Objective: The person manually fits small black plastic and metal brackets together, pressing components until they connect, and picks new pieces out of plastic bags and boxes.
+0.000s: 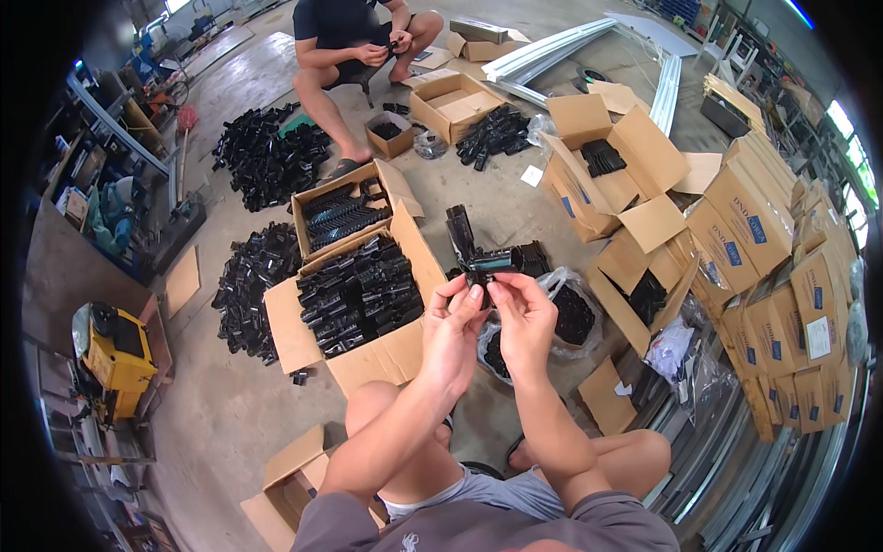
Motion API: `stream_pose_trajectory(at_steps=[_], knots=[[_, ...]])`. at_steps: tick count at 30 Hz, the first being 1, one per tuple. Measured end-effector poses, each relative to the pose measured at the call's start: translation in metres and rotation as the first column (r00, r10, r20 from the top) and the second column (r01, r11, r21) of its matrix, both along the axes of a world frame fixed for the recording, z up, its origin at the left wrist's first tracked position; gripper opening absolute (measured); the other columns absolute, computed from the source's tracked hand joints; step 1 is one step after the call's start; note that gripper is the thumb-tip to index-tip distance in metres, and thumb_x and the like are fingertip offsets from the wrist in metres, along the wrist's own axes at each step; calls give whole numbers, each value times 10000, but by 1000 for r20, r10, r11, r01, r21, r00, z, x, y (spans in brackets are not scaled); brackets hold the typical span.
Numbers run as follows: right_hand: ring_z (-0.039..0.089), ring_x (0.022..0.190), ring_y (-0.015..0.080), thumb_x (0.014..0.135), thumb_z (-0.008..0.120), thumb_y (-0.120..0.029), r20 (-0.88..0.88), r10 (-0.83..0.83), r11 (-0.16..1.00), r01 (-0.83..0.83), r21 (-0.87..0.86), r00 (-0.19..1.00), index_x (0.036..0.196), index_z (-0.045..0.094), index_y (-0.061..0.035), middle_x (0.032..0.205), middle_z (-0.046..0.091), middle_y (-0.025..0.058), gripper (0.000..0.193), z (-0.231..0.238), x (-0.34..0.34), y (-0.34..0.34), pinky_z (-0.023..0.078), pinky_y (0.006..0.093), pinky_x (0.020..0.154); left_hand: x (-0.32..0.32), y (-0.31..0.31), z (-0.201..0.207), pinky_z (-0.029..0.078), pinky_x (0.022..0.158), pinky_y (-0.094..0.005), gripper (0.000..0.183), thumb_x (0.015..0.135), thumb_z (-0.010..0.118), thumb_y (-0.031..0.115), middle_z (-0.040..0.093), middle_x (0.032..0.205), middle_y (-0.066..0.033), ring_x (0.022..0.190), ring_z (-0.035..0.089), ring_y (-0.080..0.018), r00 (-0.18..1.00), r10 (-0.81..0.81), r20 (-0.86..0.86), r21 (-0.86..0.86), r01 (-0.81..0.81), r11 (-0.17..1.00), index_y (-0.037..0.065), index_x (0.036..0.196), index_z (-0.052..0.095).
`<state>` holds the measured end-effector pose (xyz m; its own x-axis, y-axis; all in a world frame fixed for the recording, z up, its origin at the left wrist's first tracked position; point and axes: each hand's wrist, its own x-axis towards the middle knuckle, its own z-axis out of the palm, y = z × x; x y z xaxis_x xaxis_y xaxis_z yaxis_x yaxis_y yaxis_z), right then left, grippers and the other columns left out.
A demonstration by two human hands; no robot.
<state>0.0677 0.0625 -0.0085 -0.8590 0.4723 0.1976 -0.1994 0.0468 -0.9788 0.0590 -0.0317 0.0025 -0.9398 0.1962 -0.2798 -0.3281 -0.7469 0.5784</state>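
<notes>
Out in front of my chest, my left hand (451,336) and my right hand (522,317) meet at a black part (478,262) that looks like glossy plastic. Thumbs and fingertips of both hands pinch its near end. One black length rises up and to the left, another points right, roughly L-shaped; whether they are one piece or two I cannot tell. Just beyond lies a small heap of similar black pieces (529,256). Under and beside my right hand sit clear plastic bags of small black parts (574,315).
Open cardboard boxes of stacked black parts (359,294) stand left, beside loose black heaps (256,285). More boxes (635,166) and stacked sealed cartons (736,230) are right. A person (345,46) sits opposite, handling a small dark part. Metal profiles (727,478) lie lower right.
</notes>
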Motion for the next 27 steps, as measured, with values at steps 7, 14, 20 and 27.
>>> stream_pose_trajectory(at_steps=[7, 14, 20, 27], knots=[[625, 841, 95, 874, 707, -30, -75, -41, 960, 19, -279, 996, 999, 678, 37, 933, 694, 61, 145, -4, -3, -8, 500, 225, 763, 4, 1, 9, 460, 940, -319, 210, 940, 597, 25, 640, 1126, -34, 1029, 606, -117, 999, 30, 11, -18, -29, 999, 133, 1101, 518], [624, 826, 93, 867, 722, -48, -66, -58, 971, 40, -236, 996, 1006, 691, 36, 931, 705, 68, 166, -6, -3, -12, 490, 227, 754, 4, -2, 1, 459, 928, -291, 215, 924, 620, 11, 645, 1123, -29, 1030, 602, -102, 997, 65, -38, -28, -67, 997, 132, 1073, 522], [631, 852, 95, 884, 696, -36, -62, 9, 959, -26, -281, 998, 1020, 679, 44, 938, 701, 66, 159, -1, 3, -8, 490, 229, 777, 5, 0, 0, 457, 937, -277, 220, 912, 627, -16, 646, 1147, -64, 1060, 596, -116, 992, 86, -96, -24, -89, 996, 109, 1055, 515], [642, 862, 111, 888, 678, -29, -79, 18, 992, -28, -124, 997, 977, 650, 27, 916, 700, 69, 109, 0, 0, -5, 494, 249, 796, 4, 2, 1, 487, 932, -282, 251, 888, 632, -65, 660, 1138, -119, 1059, 616, -146, 984, 132, -116, -31, -137, 990, 42, 1095, 539]])
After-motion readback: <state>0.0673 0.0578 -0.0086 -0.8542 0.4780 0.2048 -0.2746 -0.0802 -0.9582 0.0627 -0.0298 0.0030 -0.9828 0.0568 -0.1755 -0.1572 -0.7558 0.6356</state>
